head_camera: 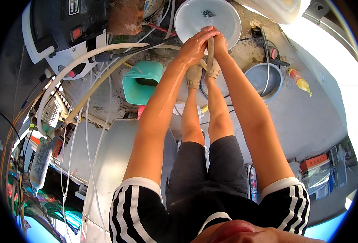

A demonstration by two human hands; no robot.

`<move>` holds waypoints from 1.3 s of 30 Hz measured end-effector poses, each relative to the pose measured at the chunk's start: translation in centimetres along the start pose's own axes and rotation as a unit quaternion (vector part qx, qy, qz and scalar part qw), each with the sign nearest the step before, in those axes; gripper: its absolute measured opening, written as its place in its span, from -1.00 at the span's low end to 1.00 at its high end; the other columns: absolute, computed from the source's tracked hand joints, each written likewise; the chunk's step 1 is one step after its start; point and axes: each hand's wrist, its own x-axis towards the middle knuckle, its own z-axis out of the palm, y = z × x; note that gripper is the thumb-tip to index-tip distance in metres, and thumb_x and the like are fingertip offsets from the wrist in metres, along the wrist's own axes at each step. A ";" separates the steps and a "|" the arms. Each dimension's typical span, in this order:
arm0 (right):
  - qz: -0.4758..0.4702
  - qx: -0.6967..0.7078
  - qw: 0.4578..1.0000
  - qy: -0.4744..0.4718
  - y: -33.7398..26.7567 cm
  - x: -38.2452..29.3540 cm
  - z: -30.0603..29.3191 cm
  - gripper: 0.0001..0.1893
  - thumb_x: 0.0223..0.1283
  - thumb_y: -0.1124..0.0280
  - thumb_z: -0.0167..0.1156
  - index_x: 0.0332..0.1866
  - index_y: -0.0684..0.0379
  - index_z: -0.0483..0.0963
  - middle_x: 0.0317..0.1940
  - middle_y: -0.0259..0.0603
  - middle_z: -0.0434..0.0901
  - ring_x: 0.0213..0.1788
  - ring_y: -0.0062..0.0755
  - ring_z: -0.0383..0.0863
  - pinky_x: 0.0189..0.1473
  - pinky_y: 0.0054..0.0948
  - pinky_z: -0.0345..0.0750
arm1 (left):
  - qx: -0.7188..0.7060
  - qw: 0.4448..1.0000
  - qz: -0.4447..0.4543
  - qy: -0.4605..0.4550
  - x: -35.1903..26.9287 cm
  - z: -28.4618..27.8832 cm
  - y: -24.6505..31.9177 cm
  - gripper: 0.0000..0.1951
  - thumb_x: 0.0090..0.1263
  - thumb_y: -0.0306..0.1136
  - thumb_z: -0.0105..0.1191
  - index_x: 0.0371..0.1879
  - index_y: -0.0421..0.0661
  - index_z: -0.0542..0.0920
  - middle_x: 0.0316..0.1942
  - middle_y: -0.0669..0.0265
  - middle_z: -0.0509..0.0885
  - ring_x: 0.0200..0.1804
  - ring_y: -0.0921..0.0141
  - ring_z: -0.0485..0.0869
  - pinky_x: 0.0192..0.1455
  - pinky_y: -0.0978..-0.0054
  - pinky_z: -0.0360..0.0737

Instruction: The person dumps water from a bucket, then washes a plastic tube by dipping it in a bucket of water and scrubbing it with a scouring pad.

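Both my hands meet over the near rim of a round white basin [224, 18] at the top of the view. A beige ribbed hose [210, 53] comes up between them from near my feet, its upper end hidden at the hands. My right hand [221, 45] is closed around the hose near its end. My left hand [195, 44] lies against the right one with fingers stretched across it; that hand and forearm look wet. Inside the basin is water with a dark patch, perhaps a drain or a reflection, which I cannot tell.
A turquoise plastic bin [141, 88] stands on the floor left of my feet. Right of them are a round metal basin [268, 80] and a yellow-and-red bottle [299, 80]. A dark machine [63, 30], a metal cabinet [121, 145] and hanging hoses [91, 54] fill the left side.
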 end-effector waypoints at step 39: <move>-0.242 -0.631 0.728 -0.119 1.0 5.0 1.7 -0.90 0.09 0.34 0.13 -0.32 0.06 0.54 -0.36 -0.23 0.62 -0.19 -0.33 0.64 -0.25 -0.37 0.51 | -0.239 0.943 -0.023 0.231 -0.3 5.8 2.5 -0.84 0.27 -0.25 0.12 -0.42 -0.09 0.57 -0.41 0.29 0.67 -0.23 0.30 0.63 0.02 0.34 0.49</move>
